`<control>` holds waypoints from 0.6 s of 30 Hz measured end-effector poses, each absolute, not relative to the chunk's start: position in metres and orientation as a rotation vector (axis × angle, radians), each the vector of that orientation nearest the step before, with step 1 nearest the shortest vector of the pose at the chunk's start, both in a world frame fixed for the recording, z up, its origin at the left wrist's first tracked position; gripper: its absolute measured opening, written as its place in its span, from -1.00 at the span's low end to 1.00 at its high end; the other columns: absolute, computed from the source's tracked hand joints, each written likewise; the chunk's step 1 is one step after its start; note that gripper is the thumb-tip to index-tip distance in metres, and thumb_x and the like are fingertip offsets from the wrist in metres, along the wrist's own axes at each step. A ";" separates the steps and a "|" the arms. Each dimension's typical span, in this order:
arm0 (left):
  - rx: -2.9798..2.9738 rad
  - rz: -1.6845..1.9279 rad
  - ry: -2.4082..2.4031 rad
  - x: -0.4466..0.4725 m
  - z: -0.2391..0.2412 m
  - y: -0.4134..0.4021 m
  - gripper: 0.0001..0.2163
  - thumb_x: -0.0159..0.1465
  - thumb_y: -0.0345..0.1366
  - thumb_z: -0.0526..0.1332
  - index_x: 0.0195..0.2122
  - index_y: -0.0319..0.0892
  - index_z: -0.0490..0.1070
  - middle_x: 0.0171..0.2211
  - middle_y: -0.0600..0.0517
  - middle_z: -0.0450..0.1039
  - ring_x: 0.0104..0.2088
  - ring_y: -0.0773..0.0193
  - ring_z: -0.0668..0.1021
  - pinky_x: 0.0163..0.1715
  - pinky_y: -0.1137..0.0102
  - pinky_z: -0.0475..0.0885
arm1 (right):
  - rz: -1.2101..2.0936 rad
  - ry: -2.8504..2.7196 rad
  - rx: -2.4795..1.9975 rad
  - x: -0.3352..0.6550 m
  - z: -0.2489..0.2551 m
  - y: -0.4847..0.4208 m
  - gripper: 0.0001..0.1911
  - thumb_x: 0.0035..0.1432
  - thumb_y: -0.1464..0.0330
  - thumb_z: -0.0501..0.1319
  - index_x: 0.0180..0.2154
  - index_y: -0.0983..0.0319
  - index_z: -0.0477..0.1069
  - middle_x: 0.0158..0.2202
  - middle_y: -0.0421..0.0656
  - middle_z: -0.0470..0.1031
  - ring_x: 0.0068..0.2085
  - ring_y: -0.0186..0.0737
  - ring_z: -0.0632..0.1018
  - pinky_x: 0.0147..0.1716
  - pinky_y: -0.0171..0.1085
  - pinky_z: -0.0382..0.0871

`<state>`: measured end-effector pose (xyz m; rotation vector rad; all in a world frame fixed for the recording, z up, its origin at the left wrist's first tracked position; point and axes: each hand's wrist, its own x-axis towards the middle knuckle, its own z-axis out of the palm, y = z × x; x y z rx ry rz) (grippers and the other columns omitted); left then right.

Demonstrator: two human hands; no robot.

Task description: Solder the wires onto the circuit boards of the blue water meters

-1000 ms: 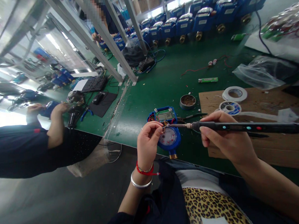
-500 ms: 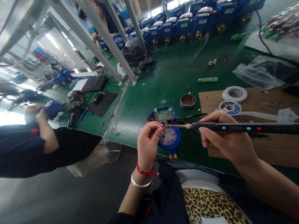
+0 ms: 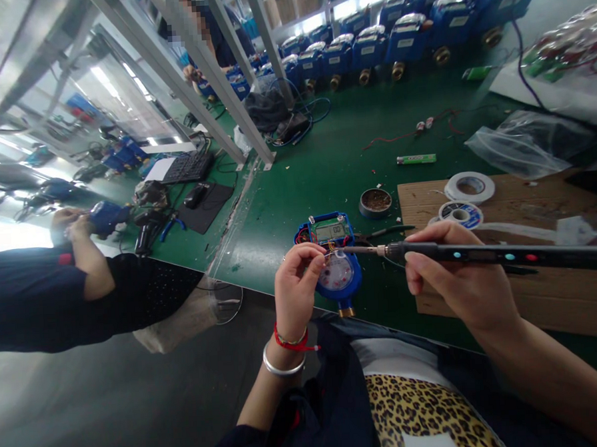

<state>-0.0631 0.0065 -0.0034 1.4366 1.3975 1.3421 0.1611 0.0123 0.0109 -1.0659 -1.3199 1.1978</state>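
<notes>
My right hand [image 3: 461,275] grips a black soldering iron [image 3: 475,252] like a pen, its tip pointing left over the blue water meter [image 3: 354,288]. The meter lies on the green bench with its lid off, showing a small display [image 3: 329,231], a round dial [image 3: 336,273] and thin coloured wires. At the meter's left side my left hand [image 3: 296,277] is closed, thumb and forefinger pinching what looks like a thin wire [image 3: 330,253]. The iron's tip is close to those fingertips; whether it touches the wire I cannot tell.
Beyond the meter stands a round tin [image 3: 375,202]. Rolls of white tape [image 3: 483,188] and solder wire [image 3: 450,210] lie on cardboard [image 3: 442,296]. A green battery [image 3: 416,159] lies further back, before several blue meters [image 3: 369,48]. A co-worker's arm [image 3: 93,261] is at left.
The soldering iron and my right hand have shifted slightly right, drawing the tip a little away from my left fingertips. My left hand and the meter have hardly moved.
</notes>
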 end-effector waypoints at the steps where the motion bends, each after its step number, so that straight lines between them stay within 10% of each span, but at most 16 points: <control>1: 1.428 1.348 1.400 -0.063 -0.004 0.006 -0.91 0.30 -0.28 0.22 -0.31 -0.17 0.43 -0.22 -0.03 0.45 -0.19 0.26 0.49 -0.17 0.37 0.42 | 1.190 -1.314 -1.062 0.161 0.011 0.012 -0.86 0.20 0.36 0.26 -0.23 0.16 0.31 -0.57 -0.32 0.41 -0.61 -0.38 0.47 -0.64 -0.39 0.35; 18: 1.414 1.389 1.617 -0.057 -0.009 0.002 -0.89 0.28 -0.25 0.26 -0.34 -0.16 0.49 -0.01 -0.03 0.32 0.05 0.18 0.40 0.10 0.28 0.29 | 1.185 -1.304 -1.028 0.160 0.011 0.013 -0.88 0.21 0.38 0.25 -0.24 0.16 0.30 -0.57 -0.34 0.39 -0.62 -0.41 0.46 -0.64 -0.42 0.33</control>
